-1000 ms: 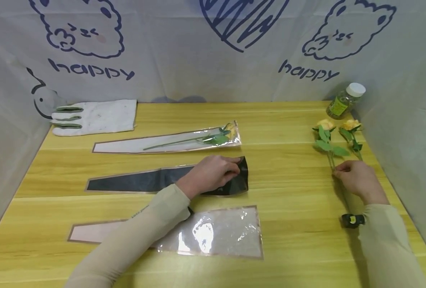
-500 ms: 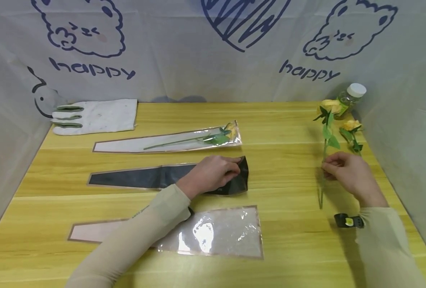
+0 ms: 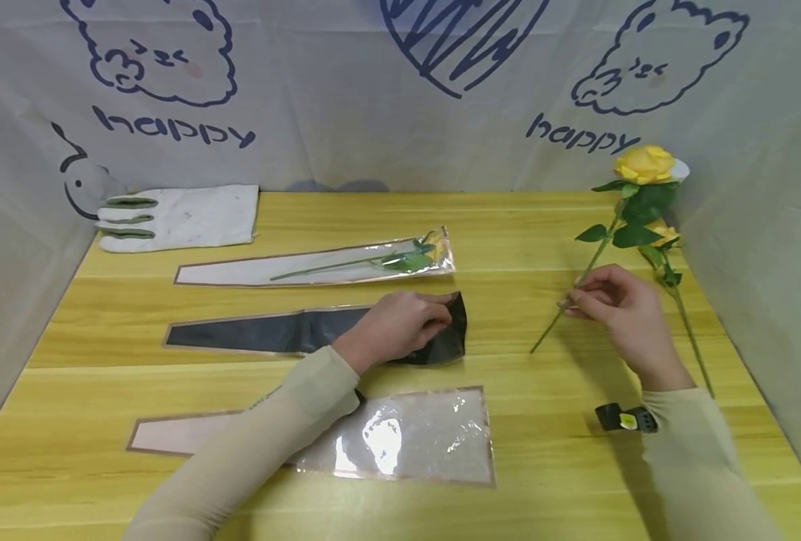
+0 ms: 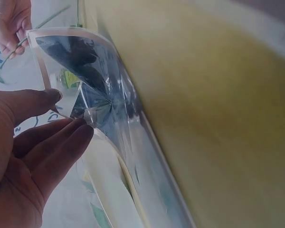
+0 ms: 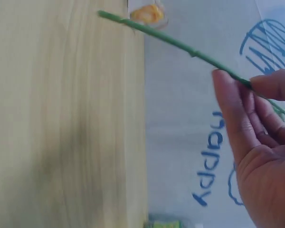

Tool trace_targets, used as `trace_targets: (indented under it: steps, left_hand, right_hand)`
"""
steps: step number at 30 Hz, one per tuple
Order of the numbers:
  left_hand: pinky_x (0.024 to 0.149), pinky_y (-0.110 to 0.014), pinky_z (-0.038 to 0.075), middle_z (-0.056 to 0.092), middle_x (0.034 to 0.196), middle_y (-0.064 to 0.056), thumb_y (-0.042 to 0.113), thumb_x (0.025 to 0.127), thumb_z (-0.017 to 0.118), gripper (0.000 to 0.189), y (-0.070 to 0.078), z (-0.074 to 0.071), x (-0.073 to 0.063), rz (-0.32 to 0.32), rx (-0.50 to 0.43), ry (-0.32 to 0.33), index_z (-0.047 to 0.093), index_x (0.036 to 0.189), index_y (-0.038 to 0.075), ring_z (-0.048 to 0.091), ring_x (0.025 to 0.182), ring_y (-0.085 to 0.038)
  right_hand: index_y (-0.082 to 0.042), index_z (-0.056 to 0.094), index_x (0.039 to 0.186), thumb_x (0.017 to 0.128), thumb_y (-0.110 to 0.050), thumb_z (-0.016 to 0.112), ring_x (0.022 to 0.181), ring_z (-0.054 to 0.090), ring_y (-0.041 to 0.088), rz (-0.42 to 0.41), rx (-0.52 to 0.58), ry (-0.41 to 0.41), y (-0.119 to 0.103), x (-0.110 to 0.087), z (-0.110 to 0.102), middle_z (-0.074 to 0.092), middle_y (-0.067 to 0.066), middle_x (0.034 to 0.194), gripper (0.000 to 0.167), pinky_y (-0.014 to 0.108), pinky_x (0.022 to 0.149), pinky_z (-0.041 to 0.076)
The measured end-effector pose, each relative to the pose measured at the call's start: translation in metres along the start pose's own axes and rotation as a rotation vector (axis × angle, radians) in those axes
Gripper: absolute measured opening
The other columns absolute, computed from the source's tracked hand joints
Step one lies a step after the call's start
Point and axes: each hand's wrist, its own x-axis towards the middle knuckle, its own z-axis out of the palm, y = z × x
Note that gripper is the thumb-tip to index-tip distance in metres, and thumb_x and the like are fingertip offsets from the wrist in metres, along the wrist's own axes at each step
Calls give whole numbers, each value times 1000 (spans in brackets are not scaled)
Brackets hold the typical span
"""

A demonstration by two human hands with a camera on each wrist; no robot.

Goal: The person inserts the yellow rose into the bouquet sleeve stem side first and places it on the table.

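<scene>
In the head view my right hand (image 3: 620,319) pinches the green stem of a yellow rose (image 3: 646,164), held tilted above the table with its bloom up and to the right. The right wrist view shows the bare stem end (image 5: 156,34) sticking out past thumb and fingertips. My left hand (image 3: 400,330) grips the wide end of a black flower sleeve (image 3: 238,336) on the table. From the left wrist view, thumb and fingers (image 4: 52,156) pinch one edge of that sleeve, and its mouth (image 4: 85,61) gapes. A second yellow rose (image 3: 671,279) lies to the right, partly covered by the held one.
A clear sleeve with a rose inside (image 3: 400,261) lies behind the black one. Another clear sleeve (image 3: 434,436) lies in front, under my left forearm. A white glove (image 3: 184,218) is at the back left. A white-capped bottle (image 3: 680,171) stands behind the held bloom, mostly hidden.
My right hand has lifted one rose off the table and moved left with it; its stem now tilts toward the black sleeve. The left hand has stayed in place.
</scene>
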Motion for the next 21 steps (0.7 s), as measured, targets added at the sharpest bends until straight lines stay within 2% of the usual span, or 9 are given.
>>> trace_targets:
  steps: [5,13,21]
  left_hand:
    - [69,-29,54,63,127,-11,11,95,67,11,0,0,-1,-8,7,-5,76,100,9,70,89,-20]
    - [67,-28,53,64,126,-10,11,94,67,11,-1,-2,-1,-18,12,-10,76,100,10,70,87,-20]
    - [69,-29,54,62,128,-10,12,95,66,12,1,-2,-1,-22,21,-24,76,101,10,69,88,-20]
  right_hand:
    - [12,53,103,92,10,62,85,71,24,-57,117,-18,0,1,12,66,17,93,15,34,74,57]
    - [13,52,108,90,17,58,88,70,29,-196,270,-27,1,9,27,63,20,97,19,39,75,56]
    - [11,52,105,92,16,56,91,69,31,-175,330,-62,10,12,42,64,20,99,14,43,79,55]
